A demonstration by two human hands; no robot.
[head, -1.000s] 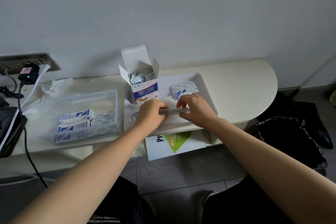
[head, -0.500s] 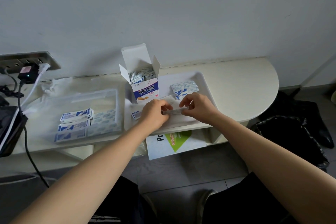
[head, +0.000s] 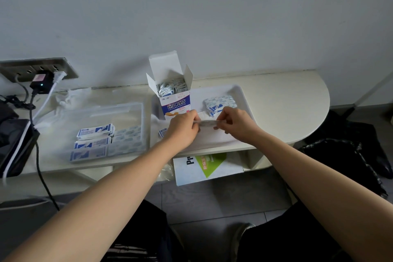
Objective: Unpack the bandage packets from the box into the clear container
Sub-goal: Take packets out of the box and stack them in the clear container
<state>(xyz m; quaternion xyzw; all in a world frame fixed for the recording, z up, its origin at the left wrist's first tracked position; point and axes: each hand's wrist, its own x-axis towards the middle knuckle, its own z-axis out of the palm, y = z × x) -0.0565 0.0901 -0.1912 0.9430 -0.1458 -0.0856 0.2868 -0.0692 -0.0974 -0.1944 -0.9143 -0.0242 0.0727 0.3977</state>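
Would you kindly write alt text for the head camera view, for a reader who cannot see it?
A person's left hand and right hand pinch a thin stack of bandage packets between them above a white tray. The open bandage box stands behind, partly full; a clear container to the left holds more packets.

one box (head: 174, 104), two hands (head: 182, 126) (head: 236, 122)
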